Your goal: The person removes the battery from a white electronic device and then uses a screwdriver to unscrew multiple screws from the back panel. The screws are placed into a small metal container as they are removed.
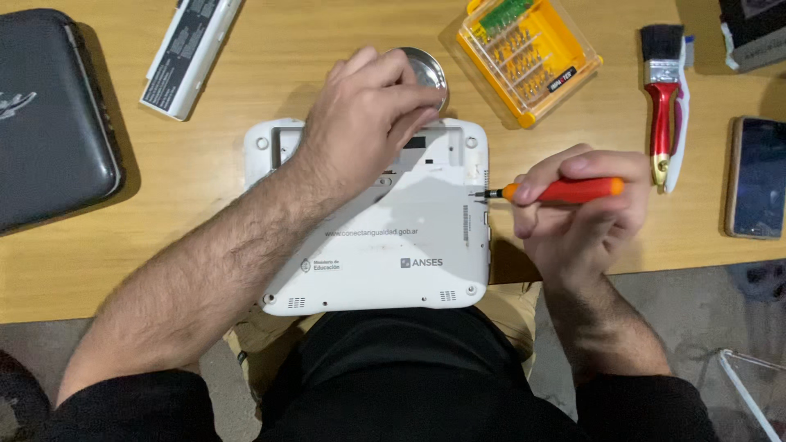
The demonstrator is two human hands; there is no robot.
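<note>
On the wooden table [246, 262] lies a small white laptop [393, 254], flipped bottom-up, with its near edge hanging over the table's edge toward the person. Everything else sits around this laptop. At its right edge, the right hand [577, 217] has its fingers wrapped tight around an orange screwdriver [565, 191] — the dark tip touches the laptop's right side. At the laptop's far edge, the left hand [368, 123] reaches over a small round metal dish [430, 69], its fingertips pinched together; I cannot tell if they hold anything. Far right of the laptop is a yellow box of screwdriver bits [528, 57], and past that a paintbrush with a red handle [665, 106] and a phone [757, 176]. Far left of the laptop lie a long white battery [190, 53] and a dark grey case [49, 115].
</note>
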